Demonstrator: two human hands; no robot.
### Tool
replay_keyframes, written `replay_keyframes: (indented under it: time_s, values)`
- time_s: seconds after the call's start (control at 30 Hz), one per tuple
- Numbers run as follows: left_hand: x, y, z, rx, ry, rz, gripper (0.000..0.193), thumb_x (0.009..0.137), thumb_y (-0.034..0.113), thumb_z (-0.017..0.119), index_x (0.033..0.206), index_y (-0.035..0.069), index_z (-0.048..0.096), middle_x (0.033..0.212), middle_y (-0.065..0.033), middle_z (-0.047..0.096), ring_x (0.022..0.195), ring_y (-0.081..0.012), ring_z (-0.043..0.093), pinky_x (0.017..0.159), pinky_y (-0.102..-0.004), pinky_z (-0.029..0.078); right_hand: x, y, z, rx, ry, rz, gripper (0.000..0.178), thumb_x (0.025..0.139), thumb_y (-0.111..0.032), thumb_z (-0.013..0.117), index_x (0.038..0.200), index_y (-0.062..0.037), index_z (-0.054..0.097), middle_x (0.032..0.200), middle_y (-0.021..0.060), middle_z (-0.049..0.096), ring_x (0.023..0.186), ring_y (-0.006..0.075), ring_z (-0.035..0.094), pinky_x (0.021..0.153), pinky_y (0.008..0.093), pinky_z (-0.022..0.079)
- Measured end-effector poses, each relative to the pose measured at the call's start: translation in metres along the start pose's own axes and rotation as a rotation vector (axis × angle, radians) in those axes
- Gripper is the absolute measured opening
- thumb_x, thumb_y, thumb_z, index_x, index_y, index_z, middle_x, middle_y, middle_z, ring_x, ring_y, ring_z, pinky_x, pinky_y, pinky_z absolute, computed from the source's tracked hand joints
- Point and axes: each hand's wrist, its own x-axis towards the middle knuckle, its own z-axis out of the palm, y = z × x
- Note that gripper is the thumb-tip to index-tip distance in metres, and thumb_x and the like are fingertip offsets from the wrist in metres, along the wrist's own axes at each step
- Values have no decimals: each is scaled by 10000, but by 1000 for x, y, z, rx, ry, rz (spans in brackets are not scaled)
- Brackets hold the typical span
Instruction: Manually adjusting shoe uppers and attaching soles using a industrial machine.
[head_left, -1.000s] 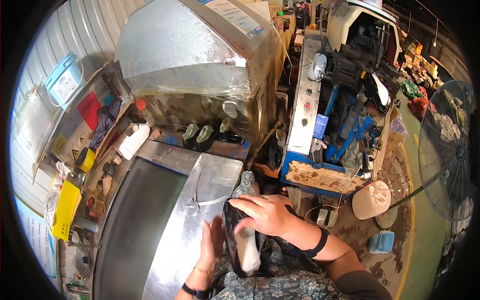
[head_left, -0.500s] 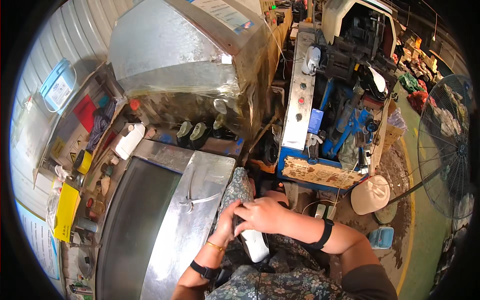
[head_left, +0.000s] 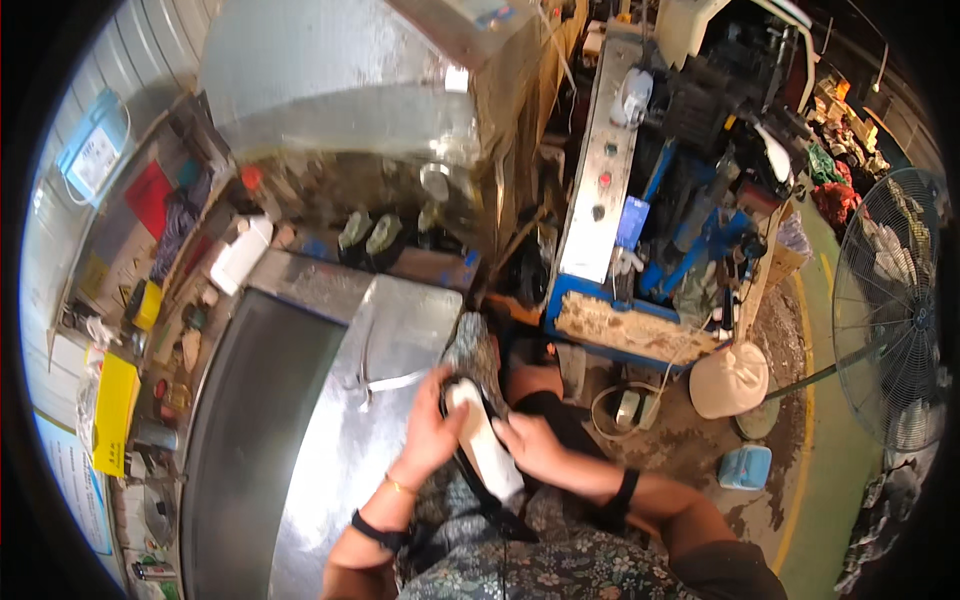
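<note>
We hold a long white shoe sole with a black rim (head_left: 484, 440) between both hands, low in the view, just off the right edge of the shiny sheet-metal work surface (head_left: 400, 330) and above our lap. Our left hand (head_left: 432, 430) is closed around its upper end at about 10 o'clock from the sole's middle; our right hand (head_left: 535, 447) presses against its side at 3 o'clock, fingers wrapped over the black edge. We judge that the piece is being fitted or pressed together by hand; a next move would call for an even squeeze along the rim without letting the sole twist.

At 9 o'clock a flat yellow rectangular packet (head_left: 113, 412) stands at the shelf edge. At 10 o'clock lies a white plastic bottle (head_left: 240, 255), and beyond it a red square card (head_left: 150, 195) leans on the wall. A pale blue framed notice (head_left: 92, 160) hangs at 10 o'clock, further out. At 4 o'clock a small light-blue box (head_left: 746, 466) sits on the floor, beside a white tied sack (head_left: 729, 380).
</note>
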Motion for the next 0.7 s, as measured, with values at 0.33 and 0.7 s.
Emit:
replay_keyframes:
  time_s: [0.33,0.7]
  values:
    - [-20,-32,12,-644,60,-320,398,888,18,634,1262,29,497,1186,-51,538,1099,-138,500,959,-278,421,22,15,37,268,-355,610,771,1022,-613,267,1072,53,654,1014,165,715,819,370,685,776,468,520]
    - [0,-49,14,-656,-8,-331,461,873,83,687,1271,-21,477,1142,-116,561,1059,-175,530,937,-302,448,46,-39,24,-756,-52,-284,269,919,-185,546,687,-51,568,606,107,605,470,280,600,416,399,469]
